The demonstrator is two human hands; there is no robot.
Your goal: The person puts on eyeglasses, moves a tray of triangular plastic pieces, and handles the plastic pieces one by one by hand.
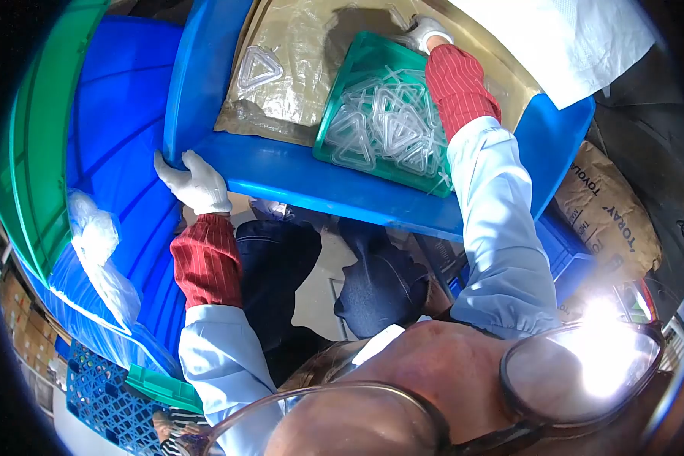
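From afar, I'm resting the left hand (194,184), fingers spread, on the worktop (281,173) rim, seemingly for balance; the right hand (427,33) is lying beside the green tray (365,59)'s far end, grip unclear. The tray, overlapping that rim, is penning in clear triangles (400,131).

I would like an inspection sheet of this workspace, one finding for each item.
Surface: blue rim around brown covering.
Job's things: green tray heaped with clear triangular pieces; similar piece outside, on the covering.
Clutter: white sheet at upper right; crumpled translucent bag at left.
Hands: gloved left hand at the rim; gloved right hand at the tray's far edge, grip unclear.
Cables: nothing seen.
Surroundings: blue bin at left; brown sack at right; blue crate at lower left.
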